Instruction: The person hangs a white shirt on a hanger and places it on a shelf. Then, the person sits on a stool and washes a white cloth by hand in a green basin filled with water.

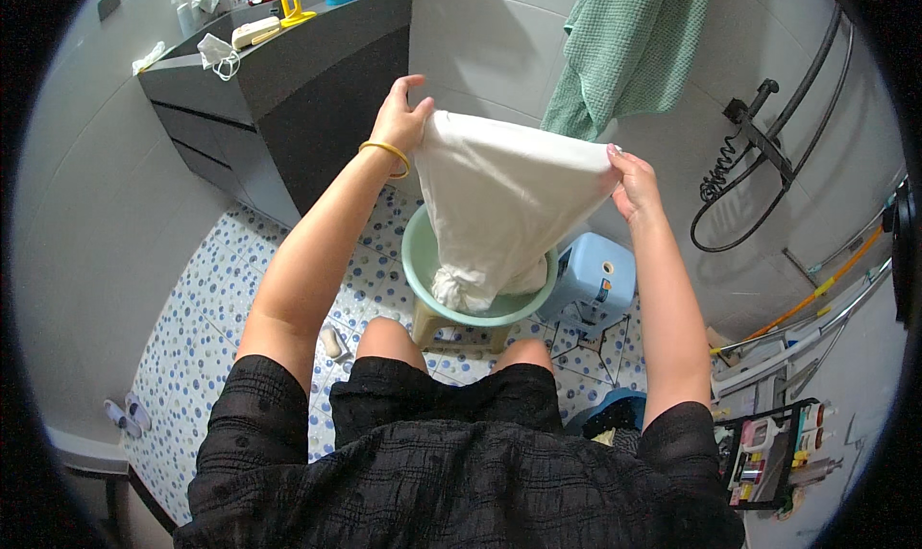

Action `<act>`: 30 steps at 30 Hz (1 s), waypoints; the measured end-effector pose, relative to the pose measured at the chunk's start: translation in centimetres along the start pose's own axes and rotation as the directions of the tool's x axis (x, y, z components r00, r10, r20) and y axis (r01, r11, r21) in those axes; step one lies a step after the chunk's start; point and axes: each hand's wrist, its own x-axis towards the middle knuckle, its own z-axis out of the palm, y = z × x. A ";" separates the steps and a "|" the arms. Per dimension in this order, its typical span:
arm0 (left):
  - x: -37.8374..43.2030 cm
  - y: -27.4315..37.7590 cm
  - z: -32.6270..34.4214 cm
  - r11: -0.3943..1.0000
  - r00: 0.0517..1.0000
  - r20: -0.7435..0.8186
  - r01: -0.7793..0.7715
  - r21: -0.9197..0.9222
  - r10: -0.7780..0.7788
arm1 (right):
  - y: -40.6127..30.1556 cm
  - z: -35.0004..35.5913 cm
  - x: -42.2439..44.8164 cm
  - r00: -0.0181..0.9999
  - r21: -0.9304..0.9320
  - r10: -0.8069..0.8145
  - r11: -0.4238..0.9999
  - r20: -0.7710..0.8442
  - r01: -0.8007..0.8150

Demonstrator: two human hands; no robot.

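A white cloth (511, 181), perhaps a garment, is spread between my raised hands. My left hand (402, 117) holds its upper left corner, with the thumb and index finger apart and the other fingers hidden from view. At the upper right corner my right hand (634, 181) pinches the edge. The cloth narrows downward, and its bunched lower end rests in a pale green plastic basin (414, 250). Under that basin is a beige stool (425, 333), in front of my knees.
A light blue plastic stool (598, 261) stands right of the basin. Soap (331, 342) lies on the tiled floor. A dark vanity cabinet (324, 117) is at left; a green towel (634, 52) and shower hose (814, 66) hang ahead. A blue tub (619, 401) holds dark cloth.
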 end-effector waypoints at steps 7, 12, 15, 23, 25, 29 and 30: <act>-1.8 -8.5 2.5 0.910 0.871 0.490 -0.168 0.378 -0.043 | 3.4 0.8 -2.3 0.998 -0.744 0.056 0.667 0.000 -0.038; -5.0 -18.2 8.0 0.741 0.843 0.526 -0.278 0.611 -0.118 | 11.9 -1.0 -2.1 0.962 -0.976 0.239 0.203 0.132 0.083; -6.4 -22.2 11.1 0.841 0.931 0.365 -0.190 0.507 -0.009 | 17.9 -1.8 -2.5 0.932 -0.945 0.197 -0.064 0.303 0.321; -9.7 -26.5 17.8 0.665 0.963 0.268 -0.176 0.726 -0.038 | 27.7 -1.6 -2.2 0.915 -0.956 0.301 -0.029 0.269 0.291; -9.7 -26.0 17.9 0.690 0.943 0.296 -0.115 0.715 -0.149 | 28.5 -1.5 -2.0 0.917 -0.958 0.310 -0.054 0.253 0.282; -9.8 -26.5 18.4 0.735 0.921 0.314 -0.046 0.676 -0.231 | 30.4 -2.0 -1.3 0.881 -0.965 0.395 0.103 0.261 0.240; -9.7 -26.7 18.5 0.750 0.919 0.315 -0.031 0.660 -0.239 | 30.4 -1.7 -1.2 0.882 -0.974 0.415 0.052 0.223 0.221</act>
